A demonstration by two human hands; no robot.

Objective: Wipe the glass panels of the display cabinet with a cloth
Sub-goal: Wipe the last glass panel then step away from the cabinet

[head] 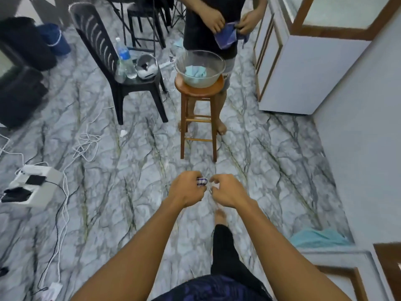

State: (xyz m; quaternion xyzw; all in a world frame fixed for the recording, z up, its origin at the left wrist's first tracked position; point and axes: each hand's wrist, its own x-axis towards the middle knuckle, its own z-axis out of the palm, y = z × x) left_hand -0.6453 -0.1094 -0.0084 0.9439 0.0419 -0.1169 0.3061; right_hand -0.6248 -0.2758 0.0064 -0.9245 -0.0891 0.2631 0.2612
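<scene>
My left hand (187, 189) grips a small bunched checked cloth (202, 182), held out over the floor at the lower middle. My right hand (227, 190) is curled close beside it, fingertips nearly touching the cloth; whether it pinches a corner is hard to tell. The display cabinet (308, 68), pale with brown wood trim, stands at the upper right, its glass panel (338, 11) near the top edge. A second person stands behind the stool holding a blue cloth (227, 35) in both hands.
A wooden stool (198, 92) ahead carries a clear bowl (200, 68) of water with a light blue cloth in it. A black chair (112, 68) with bottles stands at left. Cables and a power box (34, 183) lie on the floor at left. A teal cloth (319, 237) lies by the wall.
</scene>
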